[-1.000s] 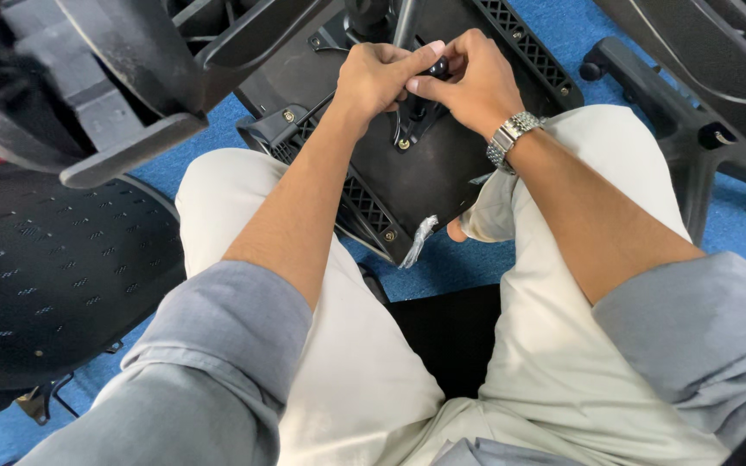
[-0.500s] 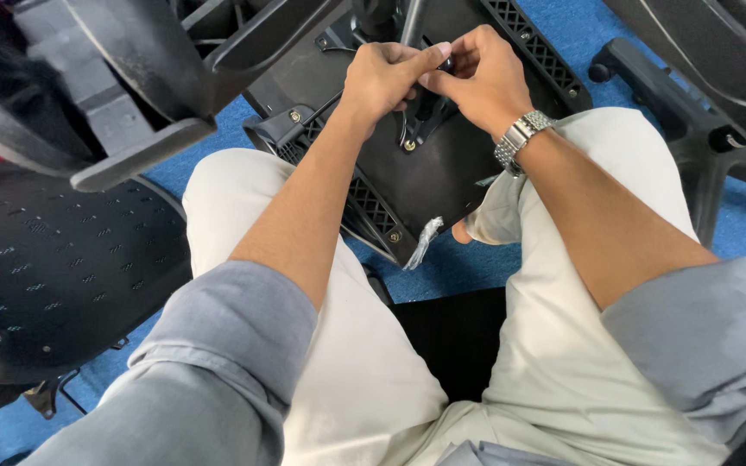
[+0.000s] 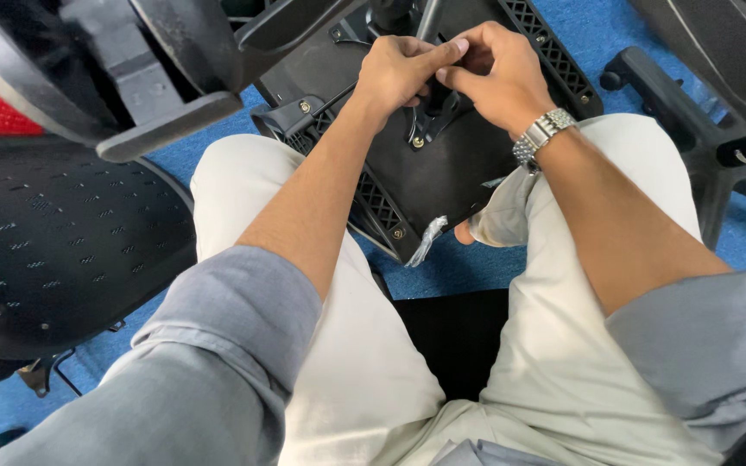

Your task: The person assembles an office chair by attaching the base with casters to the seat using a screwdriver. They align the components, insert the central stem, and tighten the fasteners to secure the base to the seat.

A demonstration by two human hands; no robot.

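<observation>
Hands: both meet at the top middle of the head view, fingertips bunched together over the metal mechanism of an upturned chair seat.
Left hand (image 3: 397,73): fingers curled, thumb and forefinger pinched toward the other hand on a small dark part; what it is cannot be told.
Right hand (image 3: 496,73): fingers folded in a loose fist, tips pressed to the same spot; a steel link wristwatch (image 3: 542,135) rings the wrist.
Chair seat underside (image 3: 442,177): flat black moulded plastic, propped against the person's knees, tilted toward the camera, with ribbed grid vents along its edges and small bright screw heads.
Mechanism (image 3: 432,121): dark metal bracket bolted to the middle of the seat, directly under the fingertips; a thin metal rod (image 3: 427,17) rises from it out of the top of the frame.
Plastic wrap scrap (image 3: 427,239): crinkled, clear-silvery, hanging off the seat's lower corner.
Trousers (image 3: 356,388): pale cream cloth, smooth, knees spread either side of the seat.
Sleeves (image 3: 218,345): grey fabric rolled up to the elbows.
Mesh chair part (image 3: 53,250): black perforated surface, curved, lying at the left.
Armrest (image 3: 170,125): black matte plastic, upper left.
Wheeled chair base (image 3: 701,147): black spokes at the right.
Carpet (image 3: 615,34): blue, short-piled.
</observation>
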